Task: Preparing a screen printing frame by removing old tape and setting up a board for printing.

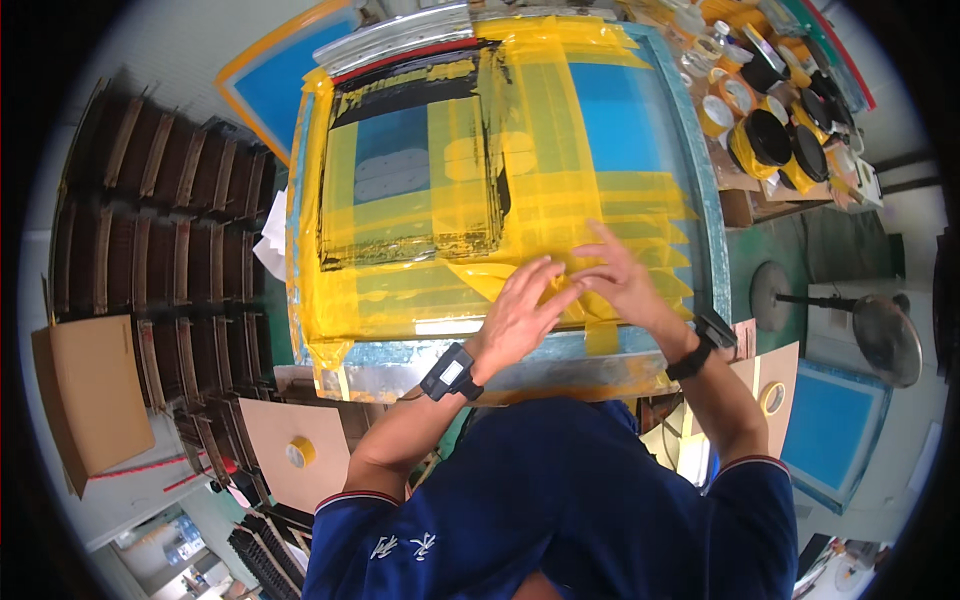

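A large printing screen (708,190) with a blue-grey frame lies in front of me, its mesh mostly covered by yellow tape (545,210). Black ink (410,100) rings a taped rectangle at its left, and bare blue mesh (622,118) shows at upper right. My left hand (515,310) is over the near part of the screen, fingers apart, beside a loose, wrinkled fold of tape (480,280). Just right of it, my right hand (622,285) has its fingers spread, the thumb side close to the left fingertips. Whether tape is caught between the fingertips is unclear.
Tape rolls and dark tubs (768,138) crowd a table at upper right. A fan (885,340) stands at right near another blue screen (830,430). Dark racks (150,220) fill the left side, with a cardboard box (105,390) below. Tape rolls (300,452) lie on boards.
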Available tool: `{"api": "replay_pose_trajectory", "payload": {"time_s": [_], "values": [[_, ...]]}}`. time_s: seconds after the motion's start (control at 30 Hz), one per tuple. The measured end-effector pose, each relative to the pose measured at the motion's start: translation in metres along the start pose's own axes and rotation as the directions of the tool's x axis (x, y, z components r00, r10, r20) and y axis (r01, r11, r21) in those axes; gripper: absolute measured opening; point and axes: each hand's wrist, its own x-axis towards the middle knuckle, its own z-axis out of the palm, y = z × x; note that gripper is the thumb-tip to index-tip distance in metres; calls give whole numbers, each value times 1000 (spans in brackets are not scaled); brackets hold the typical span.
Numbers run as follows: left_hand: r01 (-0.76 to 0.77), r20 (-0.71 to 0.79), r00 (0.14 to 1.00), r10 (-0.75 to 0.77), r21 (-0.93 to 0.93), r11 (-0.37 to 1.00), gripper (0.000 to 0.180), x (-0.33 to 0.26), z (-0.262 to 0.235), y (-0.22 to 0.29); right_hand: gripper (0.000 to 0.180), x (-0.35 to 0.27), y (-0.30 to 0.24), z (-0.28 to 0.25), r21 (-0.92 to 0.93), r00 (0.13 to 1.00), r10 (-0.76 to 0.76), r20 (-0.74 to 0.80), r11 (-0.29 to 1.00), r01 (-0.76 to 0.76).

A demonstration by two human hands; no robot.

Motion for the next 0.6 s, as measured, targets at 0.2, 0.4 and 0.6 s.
{"api": "replay_pose_trajectory", "payload": {"time_s": [0.2,0.4,0.6], "values": [[-59,35,997,62,-70,996,23,-13,15,-21,15,-69,4,-45,-557,980,168,-107,807,-199],[25,-37,999,-28,-84,996,24,-31,18,-18,16,-86,11,-27,-770,999,-29,-46,638,-17],[138,-15,990,-142,-141,980,21,-37,8,-33,19,-86,18,-20,-821,998,-58,-31,571,8]]}}
